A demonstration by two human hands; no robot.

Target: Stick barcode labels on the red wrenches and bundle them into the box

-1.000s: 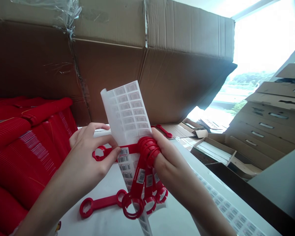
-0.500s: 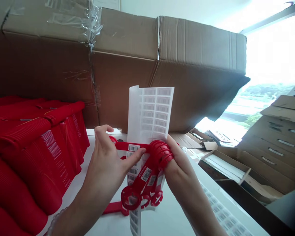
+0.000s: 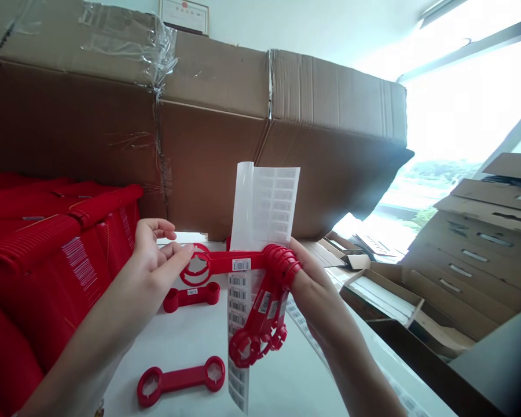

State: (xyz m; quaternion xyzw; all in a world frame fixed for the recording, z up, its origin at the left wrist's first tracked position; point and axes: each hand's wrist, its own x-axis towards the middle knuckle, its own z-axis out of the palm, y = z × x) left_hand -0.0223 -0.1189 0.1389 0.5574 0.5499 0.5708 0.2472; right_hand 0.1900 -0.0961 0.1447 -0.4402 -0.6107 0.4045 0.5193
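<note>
White table, cardboard box behind. Your left hand pinches the ring end of a red wrench; your right hand, closed, carries stacked wrenches on a finger plus the label sheet.

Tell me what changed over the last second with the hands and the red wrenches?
The left hand slid off the barcode label to the wrench's left ring end. The right hand kept the ringed wrenches and the label sheet.
</note>
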